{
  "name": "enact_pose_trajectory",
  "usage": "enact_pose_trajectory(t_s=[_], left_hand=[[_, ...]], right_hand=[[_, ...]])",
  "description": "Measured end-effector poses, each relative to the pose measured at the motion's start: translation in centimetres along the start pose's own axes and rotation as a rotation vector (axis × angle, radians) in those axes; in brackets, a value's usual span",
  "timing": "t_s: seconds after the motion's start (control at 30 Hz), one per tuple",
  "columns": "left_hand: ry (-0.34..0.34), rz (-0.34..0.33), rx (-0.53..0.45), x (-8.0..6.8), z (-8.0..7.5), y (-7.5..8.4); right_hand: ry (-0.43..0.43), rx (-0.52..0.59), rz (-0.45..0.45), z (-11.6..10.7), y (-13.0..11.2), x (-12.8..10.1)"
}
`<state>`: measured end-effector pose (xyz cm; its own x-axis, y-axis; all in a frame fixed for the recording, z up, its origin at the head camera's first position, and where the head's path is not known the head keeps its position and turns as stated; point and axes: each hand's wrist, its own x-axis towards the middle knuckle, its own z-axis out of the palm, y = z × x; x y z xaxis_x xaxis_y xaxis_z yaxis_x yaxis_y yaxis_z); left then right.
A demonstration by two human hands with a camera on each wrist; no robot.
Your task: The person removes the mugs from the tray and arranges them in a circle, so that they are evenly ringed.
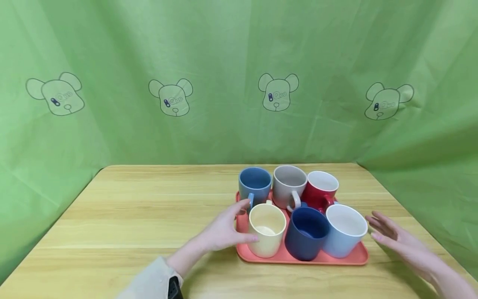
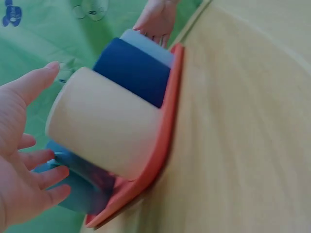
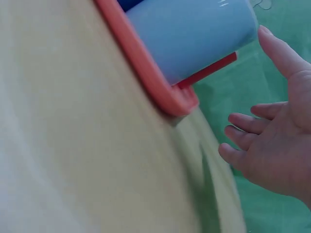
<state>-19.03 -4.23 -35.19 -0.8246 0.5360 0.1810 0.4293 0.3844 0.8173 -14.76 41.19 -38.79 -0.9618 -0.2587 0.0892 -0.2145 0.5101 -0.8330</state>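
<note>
A wooden table (pale) fronts a green bear-print cloth.

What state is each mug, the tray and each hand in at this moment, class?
Coral plastic tray: flat on the wooden table, holding six mugs.
Cream ceramic mug: upright, empty.
Navy ceramic mug: upright.
Pale blue ceramic mug: upright, empty.
Left hand: open, beside the tray's left edge.
Right hand: open, apart from the tray.
</note>
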Motion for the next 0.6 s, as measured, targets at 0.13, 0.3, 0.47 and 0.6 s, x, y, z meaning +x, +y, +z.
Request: enact_pose_trajectory(t_s=[0.13, 0.3, 0.47, 0.6], left_hand=[[0.014, 0.009, -0.006, 0.2, 1.1, -0.2], [0.03, -0.014, -0.026, 0.4, 2.1, -0.3], [0.089, -0.065, -0.031, 0.8, 3.0, -0.2], [0.125, -0.072, -0.023, 1.1, 3.8, -0.1]], right_hand=[[-0.048, 0.074, -0.074, 0.8, 0.8, -0.1], [-0.089, 0.136, -0.096, 1.5, 1.2, -0.1], [-0.099, 0.115, -0.03, 1.8, 1.1, 0.0], [-0.123, 0.135, -0.04, 1.8, 1.2, -0.1]])
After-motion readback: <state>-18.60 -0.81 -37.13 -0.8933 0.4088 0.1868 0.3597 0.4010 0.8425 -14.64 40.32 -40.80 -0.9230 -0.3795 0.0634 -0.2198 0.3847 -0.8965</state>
